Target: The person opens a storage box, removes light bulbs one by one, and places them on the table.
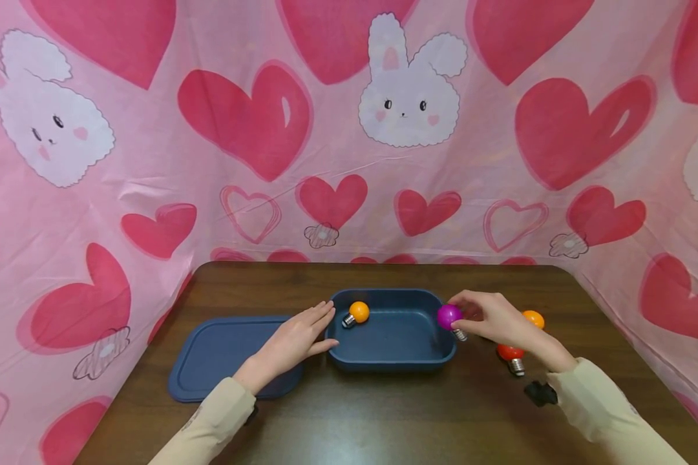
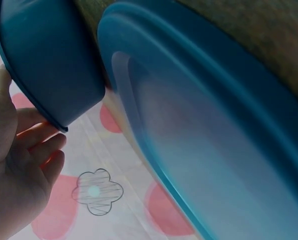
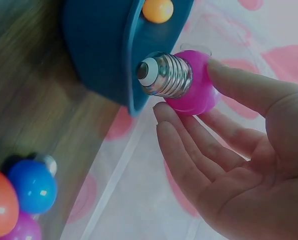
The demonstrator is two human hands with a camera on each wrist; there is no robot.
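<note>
A dark blue rectangular container (image 1: 392, 366) stands on the table, with an orange light bulb (image 1: 359, 312) lying inside near its left end. My right hand (image 1: 497, 318) pinches a purple light bulb (image 1: 448, 316) between thumb and fingers over the container's right rim. In the right wrist view that bulb's silver screw base (image 3: 169, 75) points away from the palm. At the container's left end, my left hand (image 1: 293, 337) rests against the rim with its fingers extended and thumb apart; the left wrist view shows the fingertips (image 2: 51, 145) at the rim's corner.
A flat blue lid (image 1: 221, 355) lies left of the container, partly under the left forearm. Right of it, close to the right wrist, are an orange bulb (image 1: 534, 318) and a red bulb (image 1: 508, 352). The right wrist view adds a blue bulb (image 3: 34, 187) and another purple bulb (image 3: 24, 229).
</note>
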